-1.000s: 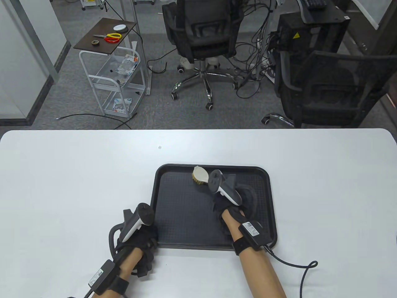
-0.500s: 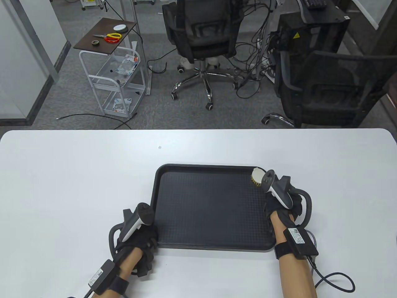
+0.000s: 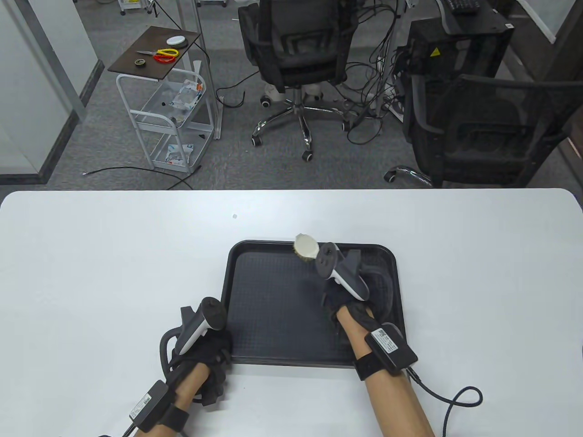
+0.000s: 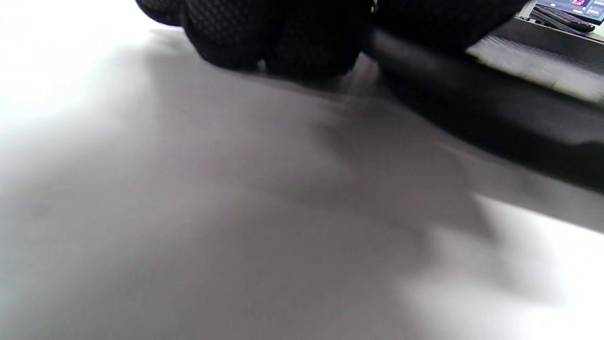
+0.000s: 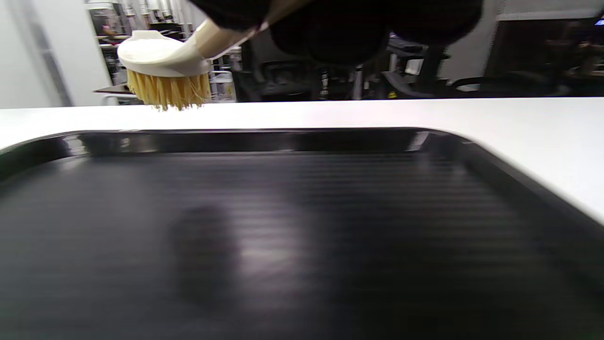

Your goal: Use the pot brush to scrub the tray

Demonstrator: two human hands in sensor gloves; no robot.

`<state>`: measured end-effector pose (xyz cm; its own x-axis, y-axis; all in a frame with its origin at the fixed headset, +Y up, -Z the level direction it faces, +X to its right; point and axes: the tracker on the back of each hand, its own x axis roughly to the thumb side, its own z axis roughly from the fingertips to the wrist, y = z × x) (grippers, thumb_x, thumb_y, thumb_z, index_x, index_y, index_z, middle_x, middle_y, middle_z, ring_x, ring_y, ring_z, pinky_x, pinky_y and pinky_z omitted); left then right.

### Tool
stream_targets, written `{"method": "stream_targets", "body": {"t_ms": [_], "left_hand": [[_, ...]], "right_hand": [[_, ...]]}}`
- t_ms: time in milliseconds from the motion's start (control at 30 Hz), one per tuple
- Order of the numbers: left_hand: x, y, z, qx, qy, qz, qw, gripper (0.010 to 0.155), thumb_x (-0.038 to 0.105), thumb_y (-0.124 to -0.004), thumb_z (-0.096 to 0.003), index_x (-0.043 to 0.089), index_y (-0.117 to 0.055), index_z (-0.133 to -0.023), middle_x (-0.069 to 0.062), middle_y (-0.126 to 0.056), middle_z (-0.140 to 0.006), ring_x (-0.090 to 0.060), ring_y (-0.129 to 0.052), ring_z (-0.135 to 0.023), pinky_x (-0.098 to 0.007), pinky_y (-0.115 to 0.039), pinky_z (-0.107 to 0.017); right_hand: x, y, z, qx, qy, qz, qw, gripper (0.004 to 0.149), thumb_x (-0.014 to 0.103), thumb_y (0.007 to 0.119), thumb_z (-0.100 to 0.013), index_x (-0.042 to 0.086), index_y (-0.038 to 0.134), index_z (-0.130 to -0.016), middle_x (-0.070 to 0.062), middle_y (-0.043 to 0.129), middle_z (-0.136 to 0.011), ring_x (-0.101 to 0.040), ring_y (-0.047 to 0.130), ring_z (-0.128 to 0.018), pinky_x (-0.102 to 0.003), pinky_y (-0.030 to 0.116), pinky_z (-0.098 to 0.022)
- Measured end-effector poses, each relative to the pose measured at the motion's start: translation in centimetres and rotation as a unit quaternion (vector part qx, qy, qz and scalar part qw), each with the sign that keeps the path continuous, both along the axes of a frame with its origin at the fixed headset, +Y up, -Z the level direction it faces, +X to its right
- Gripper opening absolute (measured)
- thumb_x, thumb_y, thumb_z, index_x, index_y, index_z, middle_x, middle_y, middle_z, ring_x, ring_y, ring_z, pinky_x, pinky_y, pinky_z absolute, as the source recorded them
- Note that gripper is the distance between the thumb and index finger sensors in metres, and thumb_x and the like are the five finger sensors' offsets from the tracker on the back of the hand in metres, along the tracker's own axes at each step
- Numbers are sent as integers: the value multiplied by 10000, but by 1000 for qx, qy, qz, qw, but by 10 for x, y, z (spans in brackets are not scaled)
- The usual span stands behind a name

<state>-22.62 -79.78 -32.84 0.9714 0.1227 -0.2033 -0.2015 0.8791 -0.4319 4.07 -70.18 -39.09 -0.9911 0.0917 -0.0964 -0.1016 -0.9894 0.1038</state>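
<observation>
Bare table (image 3: pixel 114 255) lies open all round the tray (image 3: pixel 273 314) (left hand (image 3: pixel 207 353) blocks its near-left corner).

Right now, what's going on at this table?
A person is scrubbing a black tray on a white table. The right hand holds a pot brush, its bristles lifted just above the tray's far rim. The left hand rests at the tray's near left corner, apparently steadying it.
</observation>
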Motion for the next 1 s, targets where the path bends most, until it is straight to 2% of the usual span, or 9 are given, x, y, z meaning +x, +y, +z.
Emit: {"method": "stream_targets", "body": {"t_ms": [200, 300, 433, 567, 667, 1000], "left_hand": [[1, 0, 0, 2, -3, -8, 1000, 762, 490, -706, -467, 178, -358, -1070, -4, -778, -645, -209, -783, -601, -515, -511, -709], [1, 0, 0, 2, -3, -7, 1000, 763, 491, -706, -467, 176, -358, -1069, -4, -778, -645, -209, -783, -601, -515, -511, -709], [1, 0, 0, 0, -4, -6, 1000, 762, 489, -706, -469, 175, -356, -1069, -6, -778, -647, -212, -783, -601, -516, -510, -709], [1, 0, 0, 0, -4, -6, 1000, 762, 489, -706, -467, 176, -358, -1069, -6, -778, -646, -210, -783, -601, -516, -511, -708], [1, 0, 0, 0, -4, -7, 1000, 762, 489, -705, -468, 175, -357, -1069, -5, -778, -646, -210, -783, -602, -516, -511, -708], [1, 0, 0, -1, -4, -8, 1000, 761, 489, -705, -469, 177, -356, -1069, -5, -778, -647, -210, -783, -603, -516, -511, -709]], "right_hand": [[-72, -26, -1, -5, 58, -14, 998, 551, 280, 752, -501, 327, 611, -1031, -56, 687, -985, -243, 845, -725, -454, 768, -527], [-90, -37, 0, -5, 62, -12, 998, 551, 282, 753, -498, 331, 614, -1028, -54, 692, -982, -240, 849, -722, -452, 773, -524], [-91, -47, -3, -5, 53, 5, 999, 549, 285, 751, -497, 328, 614, -1027, -51, 693, -980, -235, 853, -720, -449, 779, -519], [-73, -55, -4, 0, 47, 4, 999, 546, 284, 754, -488, 323, 626, -1017, -62, 708, -965, -238, 869, -700, -447, 795, -498], [-46, -55, -3, -7, 25, -4, 1000, 541, 278, 758, -487, 319, 636, -1013, -70, 721, -956, -245, 874, -694, -454, 797, -493], [84, -44, 7, -25, -71, 51, 996, 535, 260, 776, -480, 319, 664, -1000, -85, 734, -950, -265, 882, -689, -472, 800, -486]]}}
